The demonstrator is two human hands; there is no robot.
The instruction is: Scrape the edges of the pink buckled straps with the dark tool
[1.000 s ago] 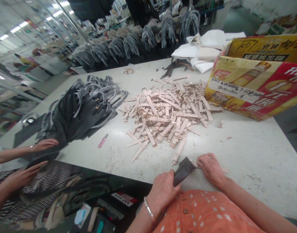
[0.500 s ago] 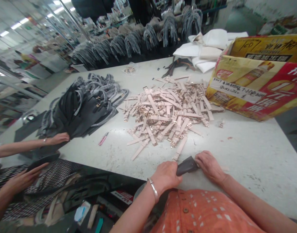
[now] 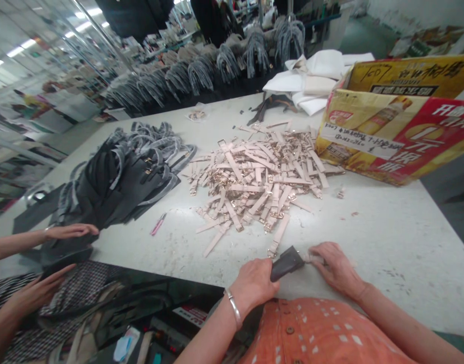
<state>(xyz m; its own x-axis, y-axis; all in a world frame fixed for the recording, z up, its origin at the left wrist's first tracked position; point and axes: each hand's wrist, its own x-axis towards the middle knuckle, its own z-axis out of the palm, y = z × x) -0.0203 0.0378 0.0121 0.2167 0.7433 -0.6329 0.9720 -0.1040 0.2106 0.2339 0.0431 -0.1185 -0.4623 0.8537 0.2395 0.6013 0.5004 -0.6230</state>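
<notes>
My left hand (image 3: pixel 254 284) is closed around a dark grey piece of leather (image 3: pixel 287 263) at the near edge of the white table (image 3: pixel 387 237). My right hand (image 3: pixel 335 268) rests just right of that piece, fingers bent, pinching a small pale strap end (image 3: pixel 306 258) against the tabletop. A big heap of pale pink straps with gold buckles (image 3: pixel 260 174) lies just beyond both hands, the nearest strap (image 3: pixel 278 236) almost touching the dark piece.
A pile of black bags with grey handles (image 3: pixel 121 174) lies at the left. A co-worker's two hands (image 3: pixel 70 231) work on a black bag there. A yellow-and-red carton (image 3: pixel 394 131) stands at the right, white cloth (image 3: pixel 311 76) behind it. A pink pen (image 3: pixel 158 223) lies nearby.
My hands have stayed on the dark piece, the right hand sliding slightly right. The co-worker's upper hand has pulled back left along the black bag.
</notes>
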